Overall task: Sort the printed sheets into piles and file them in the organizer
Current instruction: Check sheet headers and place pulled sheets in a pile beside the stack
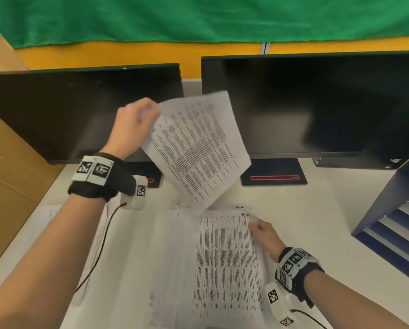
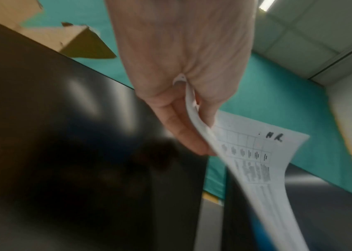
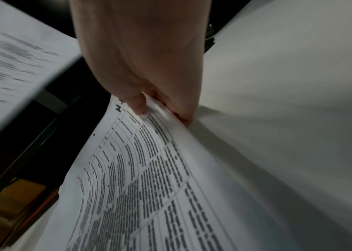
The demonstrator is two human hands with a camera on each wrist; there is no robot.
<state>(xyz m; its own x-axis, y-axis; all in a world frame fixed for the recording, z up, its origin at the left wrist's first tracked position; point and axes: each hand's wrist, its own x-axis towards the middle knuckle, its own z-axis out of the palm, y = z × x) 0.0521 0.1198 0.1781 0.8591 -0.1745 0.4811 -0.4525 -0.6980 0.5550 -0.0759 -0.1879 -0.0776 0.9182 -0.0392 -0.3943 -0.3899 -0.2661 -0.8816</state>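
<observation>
My left hand (image 1: 137,124) holds a printed sheet (image 1: 196,148) up in the air in front of the monitors, pinching its top left corner. The left wrist view shows the thumb and fingers (image 2: 183,134) clamped on that sheet (image 2: 250,158). A stack of printed sheets (image 1: 225,262) lies on the white desk (image 1: 317,210) below. My right hand (image 1: 261,230) pinches the top right corner of the stack's top sheet (image 3: 149,178), lifting it slightly. The dark blue organizer (image 1: 398,210) with slotted trays stands at the right edge.
Two dark monitors (image 1: 80,115) (image 1: 317,103) stand behind the papers on black bases (image 1: 273,178). Cardboard (image 1: 6,162) leans at the left. More white sheets (image 1: 56,217) lie at the left of the desk. Wrist cables (image 1: 99,245) trail over the papers.
</observation>
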